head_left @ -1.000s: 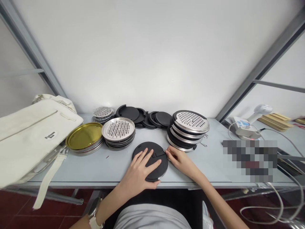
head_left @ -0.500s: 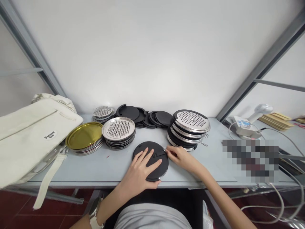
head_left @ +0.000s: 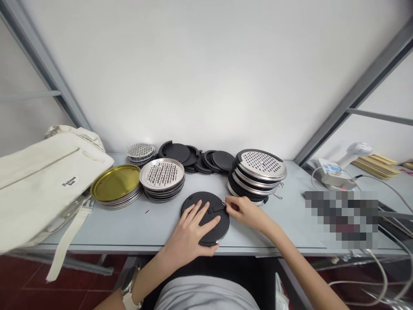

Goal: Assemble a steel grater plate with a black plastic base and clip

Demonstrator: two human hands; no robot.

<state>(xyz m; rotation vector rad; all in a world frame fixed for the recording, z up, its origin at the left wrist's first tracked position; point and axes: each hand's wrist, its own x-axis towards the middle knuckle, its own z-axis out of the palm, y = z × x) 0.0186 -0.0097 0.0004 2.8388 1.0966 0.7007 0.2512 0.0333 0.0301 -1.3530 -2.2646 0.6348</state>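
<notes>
A round black disc (head_left: 215, 230) lies flat near the table's front edge, with a strip of bright metal at its lower right rim. My left hand (head_left: 193, 226) rests spread on top of it, fingers apart, the thumb at the near rim. At the disc's right edge, my right hand (head_left: 243, 211) pinches a small metal clip (head_left: 223, 203). Behind my right hand stands a tall stack of perforated metal plates with black rings (head_left: 261, 165). To the left are a stack of grater plates (head_left: 162, 174) and a stack topped by a gold plate (head_left: 116, 183).
Black discs and rings (head_left: 176, 153) lie along the wall beside small grater discs (head_left: 141, 150). A cream bag (head_left: 48, 185) occupies the left side, its strap over the edge. On the right are a white device (head_left: 334, 174), yellow pieces (head_left: 376, 165), cables and a pixelated patch.
The whole view has shifted slightly. Both hands keep nearly the same pose on the disc and at its clip.
</notes>
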